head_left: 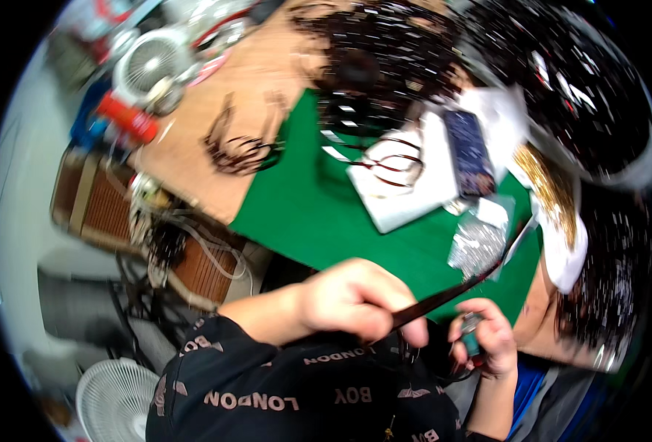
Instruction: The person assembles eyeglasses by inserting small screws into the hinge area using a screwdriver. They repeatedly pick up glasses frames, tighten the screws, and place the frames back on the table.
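Observation:
Near my body, my left hand [351, 298] is closed on a long, glossy dark-brown strip that looks like the temple of an eyeglass frame [443, 296]. The strip slants up to the right, toward a small clear bag [480, 239] of silvery bits. To its right, my right hand [497, 340] curls around a small hand tool [470, 336] with a teal handle and a metal part; blur hides its exact kind. Below the hands, dark parts of the eyewear are partly hidden against my black shirt. Both hands are above the front edge of a green mat [296, 199].
Dark eyeglass frames are heaped at the back [385, 51], and more fill a large bag [561, 66] at the right. A phone [469, 151] lies on a white pad [396, 210] beside golden strips [550, 191]. Two white fans [156, 62] and a chair [83, 306] stand left.

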### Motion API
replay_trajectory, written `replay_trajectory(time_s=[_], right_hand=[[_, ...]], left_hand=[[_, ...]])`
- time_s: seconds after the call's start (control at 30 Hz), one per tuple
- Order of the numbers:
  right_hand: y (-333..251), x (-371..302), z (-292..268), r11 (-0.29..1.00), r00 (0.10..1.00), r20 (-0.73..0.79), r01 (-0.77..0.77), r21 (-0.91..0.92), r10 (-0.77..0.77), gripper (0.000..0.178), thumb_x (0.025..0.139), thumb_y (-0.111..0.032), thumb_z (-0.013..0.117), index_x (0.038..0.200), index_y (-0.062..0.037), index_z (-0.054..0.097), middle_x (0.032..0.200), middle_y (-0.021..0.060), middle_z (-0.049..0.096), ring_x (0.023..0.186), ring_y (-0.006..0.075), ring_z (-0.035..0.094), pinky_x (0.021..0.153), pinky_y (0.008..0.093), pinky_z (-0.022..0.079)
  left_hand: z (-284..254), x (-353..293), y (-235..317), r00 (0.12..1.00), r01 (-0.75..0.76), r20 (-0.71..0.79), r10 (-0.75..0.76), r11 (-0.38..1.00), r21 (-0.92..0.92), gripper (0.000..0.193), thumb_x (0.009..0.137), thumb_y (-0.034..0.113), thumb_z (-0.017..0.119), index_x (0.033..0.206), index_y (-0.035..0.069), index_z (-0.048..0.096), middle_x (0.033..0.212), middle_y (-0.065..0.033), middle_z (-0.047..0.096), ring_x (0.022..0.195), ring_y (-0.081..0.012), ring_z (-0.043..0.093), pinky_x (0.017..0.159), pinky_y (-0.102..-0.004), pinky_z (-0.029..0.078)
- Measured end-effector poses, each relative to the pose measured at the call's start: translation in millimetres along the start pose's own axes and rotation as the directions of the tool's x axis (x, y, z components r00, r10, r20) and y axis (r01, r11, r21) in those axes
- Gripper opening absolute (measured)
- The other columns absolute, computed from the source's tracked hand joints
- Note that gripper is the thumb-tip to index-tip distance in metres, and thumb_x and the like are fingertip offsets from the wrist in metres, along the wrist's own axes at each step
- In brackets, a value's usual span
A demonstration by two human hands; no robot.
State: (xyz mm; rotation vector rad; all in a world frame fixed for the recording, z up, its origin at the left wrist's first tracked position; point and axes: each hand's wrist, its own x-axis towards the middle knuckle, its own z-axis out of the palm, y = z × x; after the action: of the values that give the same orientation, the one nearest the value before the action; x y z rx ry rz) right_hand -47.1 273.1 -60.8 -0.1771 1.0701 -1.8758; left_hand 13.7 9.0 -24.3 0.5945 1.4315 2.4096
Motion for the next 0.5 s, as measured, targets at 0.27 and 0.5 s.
replay_trajectory(time_s=[0.27,0.5], right_hand=[[11.4,6.3,-31.3,0.992,0.96,-0.272,0.028,-0.122,-0.061,0.037,0.093,-0.028,0.046,0.117,0.0005,0.041,0.082,0.0105,0.052,0.043,0.0129,0.047,0.032,0.0193,0.036],[14.1,0.7,-33.0,0.992,0.946,-0.302,0.103,-0.078,-0.122,0.037,0.093,-0.026,0.046,0.119,0.0003,0.04,0.083,0.0111,0.052,0.047,0.0146,0.05,0.034,0.0206,0.039]], left_hand=[[-19.1,-93.1,52.3,0.511,0.814,-0.618,0.597,-0.106,0.571,0.016,0.081,0.02,0.058,0.077,0.005,0.062,0.066,-0.0145,0.059,0.062,-0.0315,0.059,0.055,-0.0399,0.046],[-89.9,-67.9,61.0,0.44,0.892,-0.74,0.509,-0.156,0.423,0.025,0.083,0.025,0.052,0.075,0.004,0.062,0.072,-0.0192,0.06,0.072,-0.0366,0.059,0.065,-0.0448,0.046]])
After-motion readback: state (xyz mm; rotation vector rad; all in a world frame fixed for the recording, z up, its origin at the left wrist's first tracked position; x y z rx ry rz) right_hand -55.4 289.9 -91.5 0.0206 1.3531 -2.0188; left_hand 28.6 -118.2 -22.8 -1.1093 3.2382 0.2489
